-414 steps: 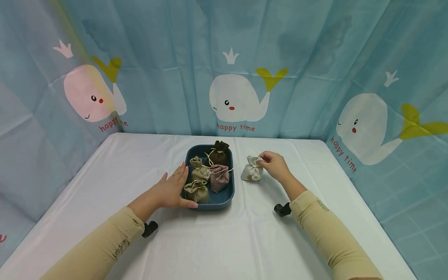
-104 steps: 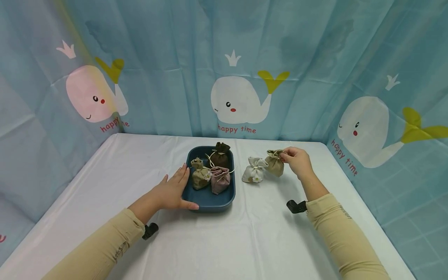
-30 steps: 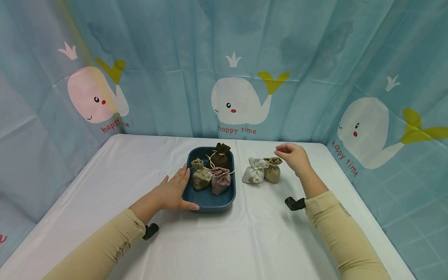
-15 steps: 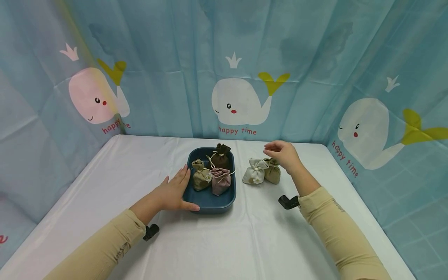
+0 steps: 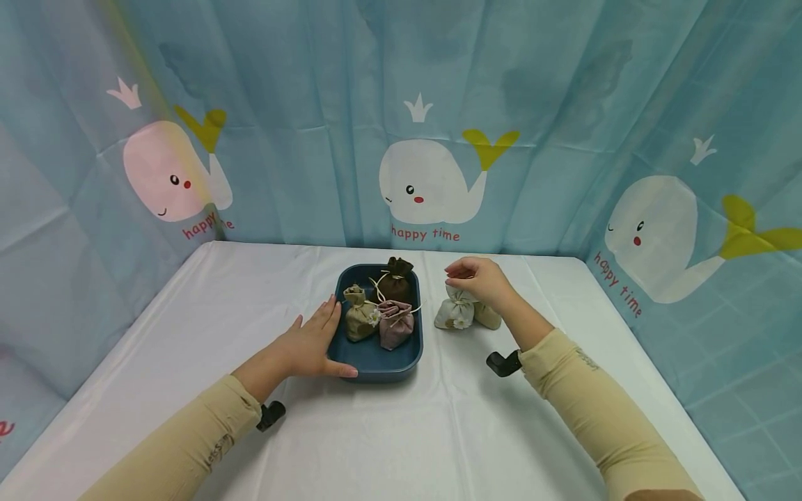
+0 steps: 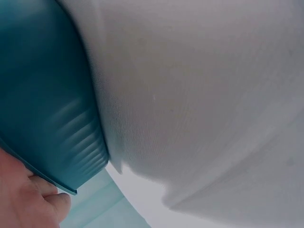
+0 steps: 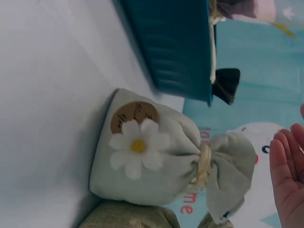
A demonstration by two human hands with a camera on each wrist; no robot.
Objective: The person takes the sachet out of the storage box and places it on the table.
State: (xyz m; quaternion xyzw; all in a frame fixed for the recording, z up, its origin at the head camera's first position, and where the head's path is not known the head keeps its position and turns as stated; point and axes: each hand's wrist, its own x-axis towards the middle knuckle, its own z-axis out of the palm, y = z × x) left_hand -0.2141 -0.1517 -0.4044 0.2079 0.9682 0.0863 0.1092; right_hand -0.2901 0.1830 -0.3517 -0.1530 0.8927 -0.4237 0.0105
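Note:
My left hand (image 5: 307, 346) rests with straight fingers along the left rim of a dark blue tray (image 5: 388, 376), thumb at its near corner. Inside the tray sit three drawstring pouches: a dark brown pouch (image 5: 395, 285) at the back, an olive pouch (image 5: 360, 321) on the left and a mauve pouch (image 5: 396, 325) on the right. Holding nothing, my right hand (image 5: 485, 282) is over a white drawstring pouch (image 7: 147, 152) with a daisy and a round brown tag. Another olive pouch (image 5: 487, 316) stands against the white one, its top hidden by the hand.
A white cloth (image 5: 363, 438) covers the table. Behind it hangs a blue curtain (image 5: 301, 139) with printed whales. Black wrist-worn cameras (image 5: 503, 363) stick out under both wrists.
The second olive pouch has left the tray's front, been carried by my right hand and let go beside the white pouch. That hand has since moved left. My left hand stays put.

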